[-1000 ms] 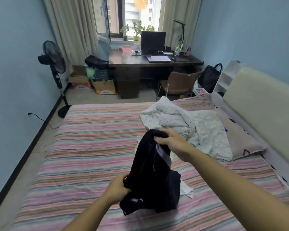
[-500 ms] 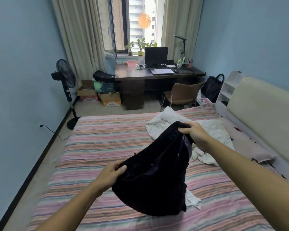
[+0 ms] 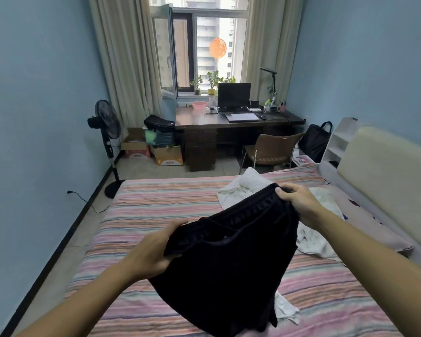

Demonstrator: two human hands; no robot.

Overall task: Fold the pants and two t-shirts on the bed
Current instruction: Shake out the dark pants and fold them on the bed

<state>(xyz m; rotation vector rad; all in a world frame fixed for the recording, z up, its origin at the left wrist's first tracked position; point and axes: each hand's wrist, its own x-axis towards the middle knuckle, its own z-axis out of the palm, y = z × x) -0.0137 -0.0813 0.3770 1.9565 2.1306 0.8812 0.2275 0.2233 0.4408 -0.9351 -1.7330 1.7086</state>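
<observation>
Both hands closed on black pants (image 3: 226, 259) — left hand (image 3: 153, 251) low, right hand (image 3: 297, 200) high

Standing fan (image 3: 106, 132), cluttered desk (image 3: 238, 119), brown chair (image 3: 271, 148), black bag (image 3: 316, 139).

One pair of black pants (image 3: 229, 259), two hands, left (image 3: 153, 251) and right (image 3: 297, 200), one heap of white cloth (image 3: 311, 239), one fan (image 3: 106, 122), one chair (image 3: 271, 149), two cardboard boxes (image 3: 167, 156).

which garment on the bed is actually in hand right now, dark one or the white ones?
The black pants. The left hand and right hand grip them by the waistband, lifted above the bed. The white garments lie crumpled on it, untouched.
</observation>
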